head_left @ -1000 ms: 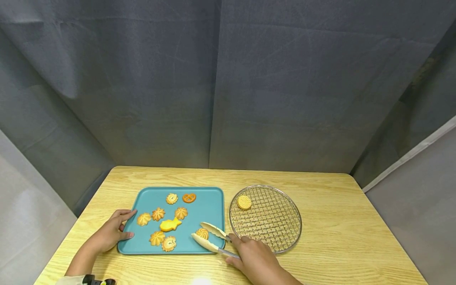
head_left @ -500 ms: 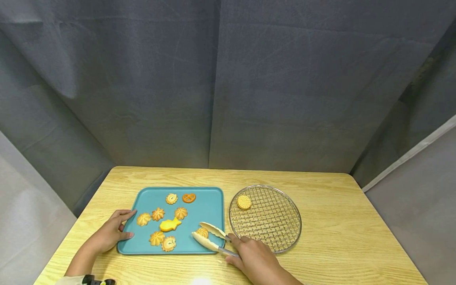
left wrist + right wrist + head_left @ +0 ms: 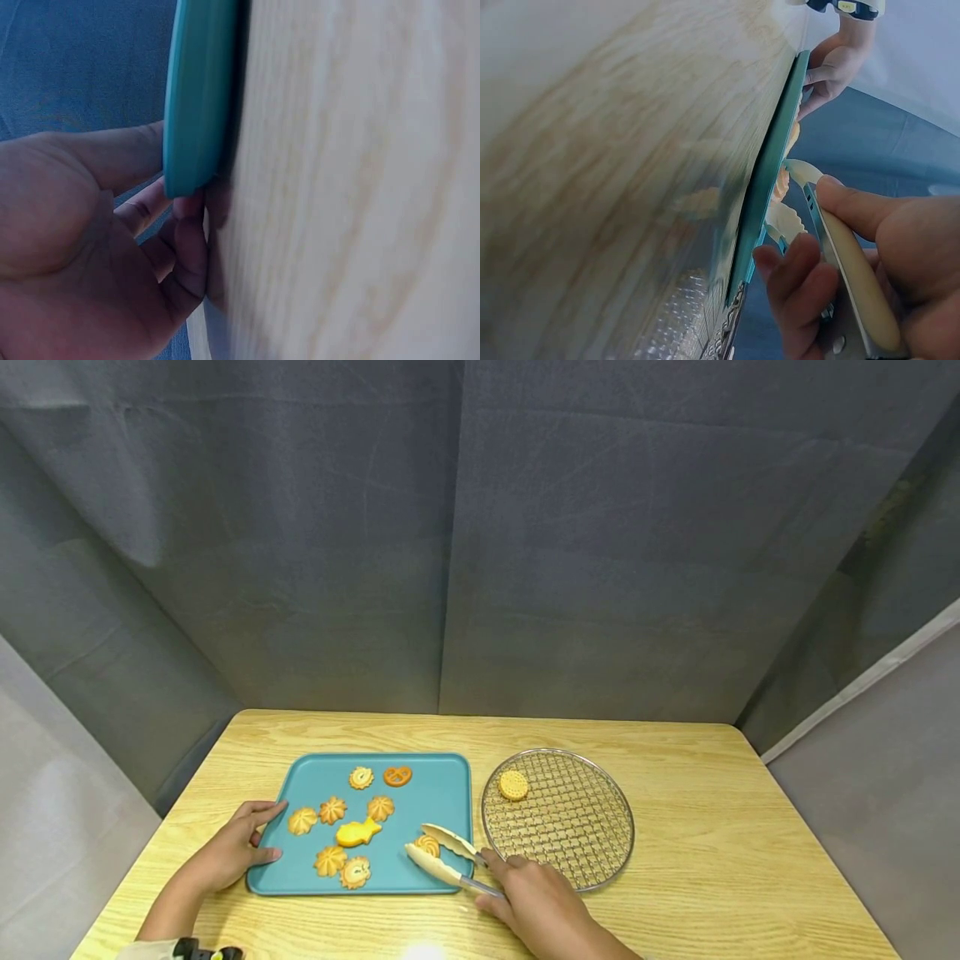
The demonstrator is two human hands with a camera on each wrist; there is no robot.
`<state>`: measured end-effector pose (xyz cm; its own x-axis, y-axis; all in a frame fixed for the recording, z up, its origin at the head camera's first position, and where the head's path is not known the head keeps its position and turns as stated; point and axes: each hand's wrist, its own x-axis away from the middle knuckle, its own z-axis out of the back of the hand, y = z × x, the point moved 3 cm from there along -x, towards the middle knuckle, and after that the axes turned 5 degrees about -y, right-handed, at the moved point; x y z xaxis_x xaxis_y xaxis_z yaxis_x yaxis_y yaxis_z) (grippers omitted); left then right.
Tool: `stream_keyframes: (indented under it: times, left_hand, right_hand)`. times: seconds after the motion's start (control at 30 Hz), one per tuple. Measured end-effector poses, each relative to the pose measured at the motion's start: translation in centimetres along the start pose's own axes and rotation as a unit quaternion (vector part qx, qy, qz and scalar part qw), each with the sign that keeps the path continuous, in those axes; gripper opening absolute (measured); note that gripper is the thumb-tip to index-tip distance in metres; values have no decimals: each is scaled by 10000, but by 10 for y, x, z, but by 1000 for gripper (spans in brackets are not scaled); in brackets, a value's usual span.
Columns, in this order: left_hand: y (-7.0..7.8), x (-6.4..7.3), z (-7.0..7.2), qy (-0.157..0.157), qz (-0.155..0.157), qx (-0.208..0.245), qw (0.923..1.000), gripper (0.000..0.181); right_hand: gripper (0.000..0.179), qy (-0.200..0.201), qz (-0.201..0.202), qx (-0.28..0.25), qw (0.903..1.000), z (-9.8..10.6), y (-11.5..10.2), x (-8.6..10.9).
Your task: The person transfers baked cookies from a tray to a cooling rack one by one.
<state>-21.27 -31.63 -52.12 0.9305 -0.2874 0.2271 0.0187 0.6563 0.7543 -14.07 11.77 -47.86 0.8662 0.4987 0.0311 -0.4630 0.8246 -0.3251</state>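
My left hand (image 3: 228, 852) grips the left edge of a blue baking tray (image 3: 442, 777); in the left wrist view the thumb lies on the rim and fingers curl below it. Kitchen tongs (image 3: 437, 866) with cream-coloured tips are in my right hand (image 3: 536, 902), thumb on one arm and fingers round the other. Their tips straddle a swirl cookie (image 3: 428, 846) near the tray's front right corner. Elsewhere on the tray lie a yellow fish-shaped cookie (image 3: 358, 833), a pretzel (image 3: 397, 776) and several flower-shaped cookies (image 3: 332, 810).
Right of the tray lies a round wire rack (image 3: 570, 818), with a round yellow biscuit (image 3: 513, 785) on its left part. Both stand on a wooden table (image 3: 697, 827). Grey curtains (image 3: 585, 543) hang behind and at the sides.
The tongs' tips and the swirl cookie between them have shifted very slightly to the right and away from me. My left hand has stayed at the tray's edge.
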Motion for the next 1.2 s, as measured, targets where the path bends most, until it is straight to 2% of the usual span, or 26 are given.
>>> stream_keyframes:
  times: [0.33, 1.2]
  left_hand:
    - [1, 0, 0, 24, 20, -31, 10000, 83]
    - [-1, 0, -1, 29, -87, -59, 9999, 83]
  right_hand:
    - [61, 3, 22, -79, 10000, 0, 0, 1]
    - [62, 247, -282, -331, 9987, 11, 11, 6]
